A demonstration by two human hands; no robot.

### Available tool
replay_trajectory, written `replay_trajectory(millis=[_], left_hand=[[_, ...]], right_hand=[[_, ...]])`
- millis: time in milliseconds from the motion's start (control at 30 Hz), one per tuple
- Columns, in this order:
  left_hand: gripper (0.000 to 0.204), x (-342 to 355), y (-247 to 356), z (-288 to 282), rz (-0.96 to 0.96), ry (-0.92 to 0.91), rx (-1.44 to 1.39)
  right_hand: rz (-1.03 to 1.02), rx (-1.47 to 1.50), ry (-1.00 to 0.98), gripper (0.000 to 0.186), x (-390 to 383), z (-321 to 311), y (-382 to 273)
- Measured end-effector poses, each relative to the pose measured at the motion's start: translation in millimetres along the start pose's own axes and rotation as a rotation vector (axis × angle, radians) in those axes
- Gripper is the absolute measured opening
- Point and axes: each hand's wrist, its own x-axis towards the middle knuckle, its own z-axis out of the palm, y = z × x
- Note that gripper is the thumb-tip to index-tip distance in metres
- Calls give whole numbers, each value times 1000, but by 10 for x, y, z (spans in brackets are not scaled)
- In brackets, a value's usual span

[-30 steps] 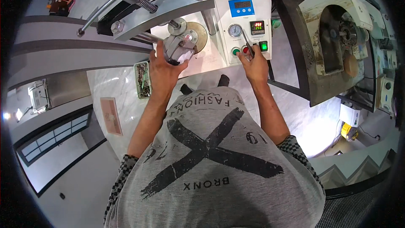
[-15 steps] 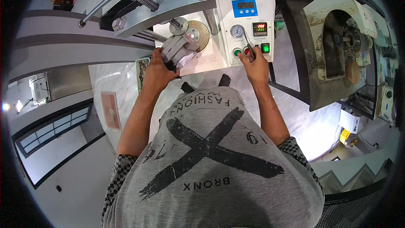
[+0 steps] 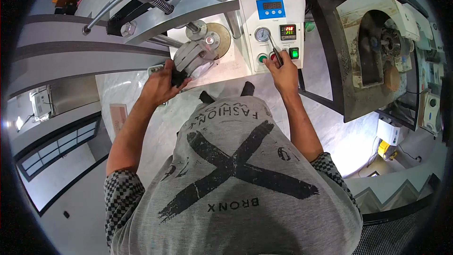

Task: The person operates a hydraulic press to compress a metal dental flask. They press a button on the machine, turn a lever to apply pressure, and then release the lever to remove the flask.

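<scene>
Left fingers (image 3: 167,67), black handle (image 3: 179,77) — near base edge (image 3: 231,72)

Glare bleaches the pale marble floor (image 3: 356,144) below and right of the boxy white control panel (image 3: 274,29). Soft shadow darkens the grey cloth T-shirt (image 3: 226,229) below it; the panel's blue rectangular display (image 3: 269,7) seems blurred. Fisheye bending and black vignetting edge the view.

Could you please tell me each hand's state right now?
Left hand: around a black piece; grip cannot be told.
Right hand: closed, holding a slender tool.
</scene>
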Motion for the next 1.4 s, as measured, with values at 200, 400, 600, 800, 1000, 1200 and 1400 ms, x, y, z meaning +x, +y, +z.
replay_trajectory(millis=[200,400,600,800,1000,1200,1400], left_hand=[[66,-20,-84,-17,118,5,-38],[69,8,-83,-5,53,-78,51],[74,32,-65,-73,55,-41,6],[87,8,0,-117,156,88,28],[105,123,-166,59,251,45,-101],[103,140,-305,154,347,72,-204],[80,-85,-291,80,260,154,-53]], right_hand=[[-2,73,13,37,21,-5,-10],[53,17,-44,38,31,-12,1],[49,59,-18,38,25,2,-1],[9,56,-8,36,8,12,-13],[-16,81,20,34,18,50,26],[-7,48,21,34,7,34,26],[-28,47,36,34,0,32,-6]])
